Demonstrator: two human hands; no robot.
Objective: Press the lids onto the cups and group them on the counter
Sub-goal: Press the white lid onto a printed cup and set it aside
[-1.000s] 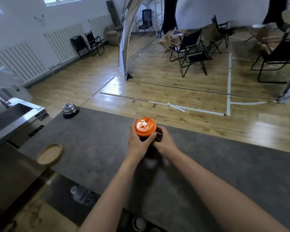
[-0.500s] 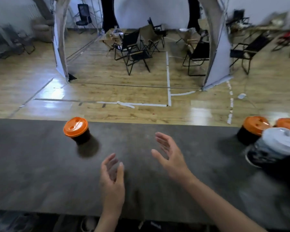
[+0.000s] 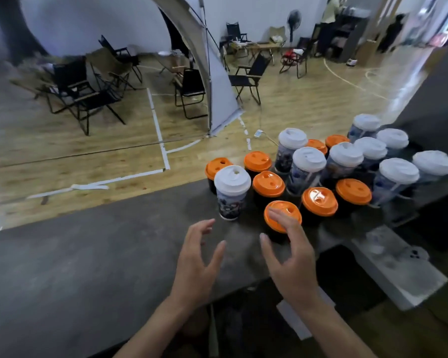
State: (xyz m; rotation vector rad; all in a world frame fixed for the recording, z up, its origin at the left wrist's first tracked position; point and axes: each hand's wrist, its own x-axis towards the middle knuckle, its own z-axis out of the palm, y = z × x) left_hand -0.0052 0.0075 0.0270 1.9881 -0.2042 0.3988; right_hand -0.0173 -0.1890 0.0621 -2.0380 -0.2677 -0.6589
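1. My left hand [image 3: 197,257] and right hand [image 3: 292,257] hover spread, holding nothing.
2. The orange-lidded cup [image 3: 285,206] stands on the table [image 3: 88,267], just beyond my right hand's fingertips.
3. Probably light, thin-walled and tippy; I'd grip its dark wall, below the lid.

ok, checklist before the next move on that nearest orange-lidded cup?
1. Left hand free: ok, open, holding nothing.
2. Right hand free: ok, open, fingers spread over the nearest orange-lidded cup; contact cannot tell.
3. That cup's lid pressed fully down: cannot tell, fingers cover part of it.
4. Every cup in view lidded: ok, white or orange lids throughout.
5. Room around it: white-lidded cup to the left in view stands apart, ok; neighbouring orange-lidded cup to the right sits close, cannot tell if touching.
6. Bare counter beside the group: ok.
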